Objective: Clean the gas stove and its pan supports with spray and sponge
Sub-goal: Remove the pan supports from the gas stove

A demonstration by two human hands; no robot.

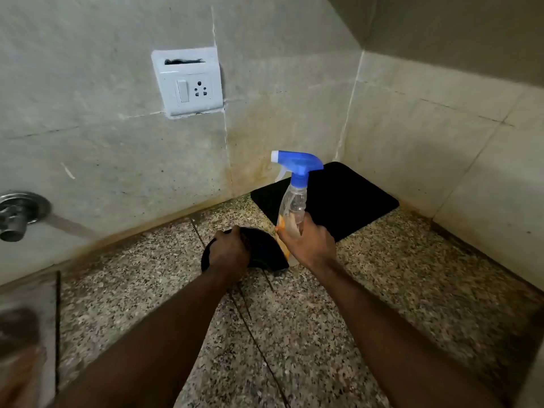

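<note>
Worktop: one speckled granite worktop [382,290], grey and brown flecks, dark seams running across it, set into a room corner

Walls: pale tiled walls [103,136] meet at the far right corner of the worktop; brownish staining along the joint where wall meets worktop

Fittings: one white switch-and-socket plate [188,82] on the back wall; one metal tap valve [16,214] at the left edge of the view

Mat: one flat black mat [353,198] with rounded corners, matte, lying in the far right corner of the worktop

Spray bottle: one clear plastic spray bottle [293,201], blue trigger head with white nozzle, a little orange liquid low inside; upright, just in front of the mat's near edge

Right hand: the right hand [307,241] is wrapped around the lower body of the spray bottle

Black piece: one dark, rounded, glossy black piece [265,250] on the worktop, near its middle; exact kind unclear

Left hand: the left hand [229,250] is clenched over the black piece's left rim

Near left: blurred shapes, cannot tell what
</note>
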